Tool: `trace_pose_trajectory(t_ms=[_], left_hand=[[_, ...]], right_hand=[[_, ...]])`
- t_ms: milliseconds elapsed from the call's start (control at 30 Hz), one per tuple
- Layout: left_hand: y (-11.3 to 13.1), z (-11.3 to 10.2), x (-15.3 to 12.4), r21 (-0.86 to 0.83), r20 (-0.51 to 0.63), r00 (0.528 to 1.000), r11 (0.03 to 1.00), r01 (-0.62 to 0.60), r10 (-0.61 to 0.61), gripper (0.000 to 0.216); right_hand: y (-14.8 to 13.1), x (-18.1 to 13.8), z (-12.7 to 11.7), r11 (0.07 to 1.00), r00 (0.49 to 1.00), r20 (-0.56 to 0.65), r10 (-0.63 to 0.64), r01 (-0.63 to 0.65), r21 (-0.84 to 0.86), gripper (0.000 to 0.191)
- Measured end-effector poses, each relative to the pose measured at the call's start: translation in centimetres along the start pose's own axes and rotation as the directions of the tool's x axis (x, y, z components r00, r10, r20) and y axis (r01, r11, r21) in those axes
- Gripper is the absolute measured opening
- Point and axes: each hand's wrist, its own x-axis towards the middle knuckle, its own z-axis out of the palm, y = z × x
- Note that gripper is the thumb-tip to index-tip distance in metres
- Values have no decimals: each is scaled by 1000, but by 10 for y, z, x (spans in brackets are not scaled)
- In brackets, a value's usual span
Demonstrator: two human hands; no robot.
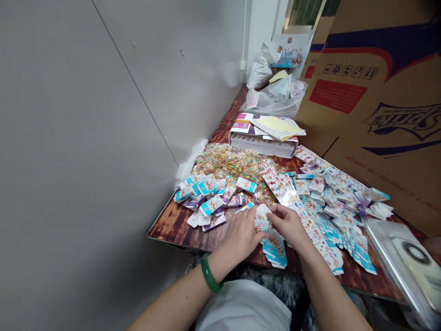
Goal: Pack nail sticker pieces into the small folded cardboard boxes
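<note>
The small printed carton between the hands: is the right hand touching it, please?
Touching. The head view shows the right hand with its fingertips against the right edge of the small printed carton.

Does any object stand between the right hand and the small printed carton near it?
Nothing visible does: the right hand touches the small printed carton at its right edge, and the left hand holds its left side.

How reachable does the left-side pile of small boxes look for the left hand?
Probably yes: the pile of small boxes lies beside the left hand, with bare wood-grain tabletop between, though that hand seems busy holding a small carton.
</note>
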Motion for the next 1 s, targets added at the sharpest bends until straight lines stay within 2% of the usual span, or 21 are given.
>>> trace_pose_trajectory(t_ms=[67,200,300,400,500,567,667,767,867,1000], left_hand=[[2,-2,-2,57,-10,1000,998,-14,14,58],[-1,-7,-3,1,1,992,992,-124,124,57],[-3,-11,-2,-29,-1,989,989,-147,147,59],[-1,-15,0,-86,-47,997,994,-65,61,53],[1,-20,6,-231,-101,988,968,93,-119,39],[0,-23,9,-328,-95,978,933,147,-187,34],[-6,-24,12,-470,-48,989,877,104,-143,32],[-14,-22,11,-601,-11,992,794,95,-126,39],[-17,-23,11,-697,42,987,703,139,-153,48],[-21,-32,12,-707,97,990,692,142,-104,34]], right_hand=[[-3,3,5,999,999,30,-43,44,-28,11],[-7,8,9,981,987,102,-121,135,-141,7],[-11,9,12,975,989,65,-135,144,-169,8],[-16,7,18,982,990,16,-140,141,-127,16],[-20,3,27,988,986,68,-152,151,18,21],[-20,2,32,980,985,76,-156,145,136,24],[-14,3,40,953,987,-91,-135,155,260,31],[-4,5,45,939,944,-269,-192,257,230,32],[1,6,45,941,927,-264,-265,309,139,24],[-4,4,40,957,954,-180,-241,264,119,26]])
